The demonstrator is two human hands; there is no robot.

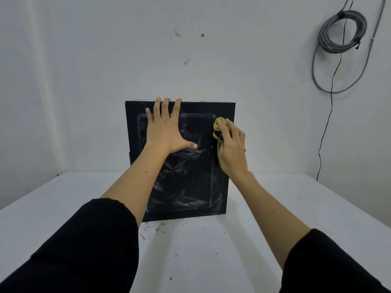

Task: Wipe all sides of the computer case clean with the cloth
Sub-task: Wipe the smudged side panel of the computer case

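White walls (pixel 84 60) close off the far side of the scene, scuffed with a few dark marks, and a white table (pixel 211 261) runs from the near edge back to them, speckled with small dark spots just in front of the case.

At the near left, a black sleeve (pixel 80 246) covers the person's left forearm up to the elbow, and the bare arm reaches forward from it. The left hand (pixel 167 132) lies flat and spread wide on the facing side panel, holding nothing; its fingertips (pixel 166 101) hook over the top edge of the case while the thumb points right across the panel.

The computer case (pixel 179 187) stands upright in the middle of the table, toward the far side, close to the back wall. It is black, and its facing panel is covered in whitish smears and streaks, thickest through the middle and lower part.

Right of the left hand, the right hand (pixel 231 149) is curled closed around a yellow-green cloth (pixel 218 125), bunched up and pressed against the upper right part of the panel, near the right edge. A dark part of the cloth shows under the fingers.

On the far right wall hangs a coil of grey cable (pixel 342 32), with a thin black wire (pixel 330 115) trailing down from it toward the table's edge.
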